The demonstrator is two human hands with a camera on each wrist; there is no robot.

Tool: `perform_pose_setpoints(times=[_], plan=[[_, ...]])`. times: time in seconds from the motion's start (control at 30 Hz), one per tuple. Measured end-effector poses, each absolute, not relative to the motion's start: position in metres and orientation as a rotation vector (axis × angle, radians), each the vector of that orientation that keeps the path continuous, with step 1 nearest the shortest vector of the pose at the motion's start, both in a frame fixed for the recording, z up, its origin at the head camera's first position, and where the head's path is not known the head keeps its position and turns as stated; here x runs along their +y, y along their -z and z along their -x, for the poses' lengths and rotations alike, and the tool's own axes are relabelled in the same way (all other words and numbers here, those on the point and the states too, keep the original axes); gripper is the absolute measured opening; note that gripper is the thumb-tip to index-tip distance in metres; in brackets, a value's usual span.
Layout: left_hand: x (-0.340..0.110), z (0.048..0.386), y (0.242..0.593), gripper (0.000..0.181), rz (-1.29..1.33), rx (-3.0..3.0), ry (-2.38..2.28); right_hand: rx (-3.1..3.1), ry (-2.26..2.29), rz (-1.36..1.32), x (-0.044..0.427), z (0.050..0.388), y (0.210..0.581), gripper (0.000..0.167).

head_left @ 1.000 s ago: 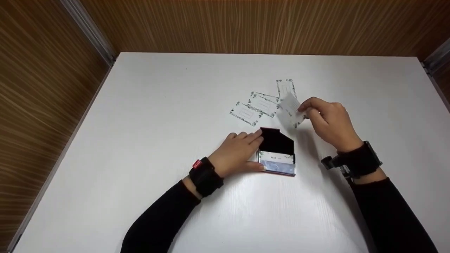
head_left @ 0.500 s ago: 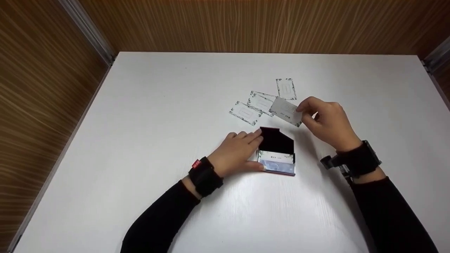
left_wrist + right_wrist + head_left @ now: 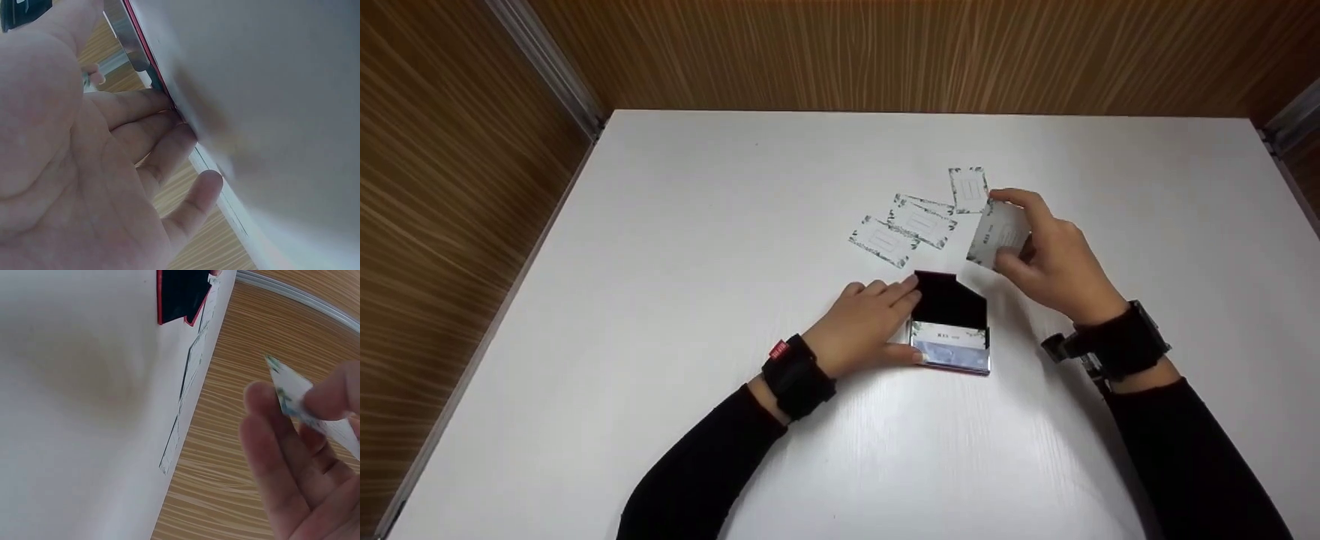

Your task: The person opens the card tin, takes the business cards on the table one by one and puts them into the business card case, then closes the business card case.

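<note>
My right hand (image 3: 1054,255) pinches a white business card (image 3: 997,232) with a leafy green border, held up off the table. Its thumb lies on the card's face, and a finger reaches to the far corner. In the right wrist view the card (image 3: 292,391) appears almost edge-on. A card case (image 3: 949,296) with a black-lined lid lies open in front, with cards (image 3: 952,337) inside. My left hand (image 3: 866,322) rests against the case's left side, fingertips at the lid edge and thumb on the lower left corner. In the left wrist view its fingers (image 3: 169,149) extend, slightly bent.
Several matching cards lie on the white table (image 3: 697,262) beyond the case: one card (image 3: 883,241) at the left, overlapping ones (image 3: 922,220) in the middle, another card (image 3: 970,189) farther back. A wood-patterned panel (image 3: 885,56) rises behind the table, and another stands at the left.
My right hand has turned the card from slanting over the middle cards to more upright and closer to the hand, its index finger now stretched along it. The left hand and case stay put.
</note>
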State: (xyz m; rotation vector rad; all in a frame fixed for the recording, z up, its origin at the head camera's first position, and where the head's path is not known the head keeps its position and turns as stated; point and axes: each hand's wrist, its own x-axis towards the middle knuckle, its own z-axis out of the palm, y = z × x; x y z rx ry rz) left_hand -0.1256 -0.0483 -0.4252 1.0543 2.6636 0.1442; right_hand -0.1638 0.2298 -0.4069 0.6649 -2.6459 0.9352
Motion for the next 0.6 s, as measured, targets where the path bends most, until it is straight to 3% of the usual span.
perform_pose_setpoints(times=[0.17,0.3,0.43,0.6], plan=[[-0.0477,0.1256,0.4241,0.091,-1.049,2.666,-0.146,-2.541,-0.884,-0.675,0.2284,0.1649,0.4059,0.034],[-0.0474,0.1264,0.4228,0.091,-1.046,2.666,-0.149,-2.49,-0.924,-0.687,0.2272,0.1661,0.4057,0.019],[-0.0485,0.1262,0.4237,0.091,-1.03,2.659,-0.146,-2.473,-0.964,-0.705,0.226,0.1669,0.4065,0.019],[-0.0488,0.125,0.4261,0.09,-1.029,2.654,-0.154,-2.463,-0.957,-0.786,0.2244,0.165,0.4072,0.036]])
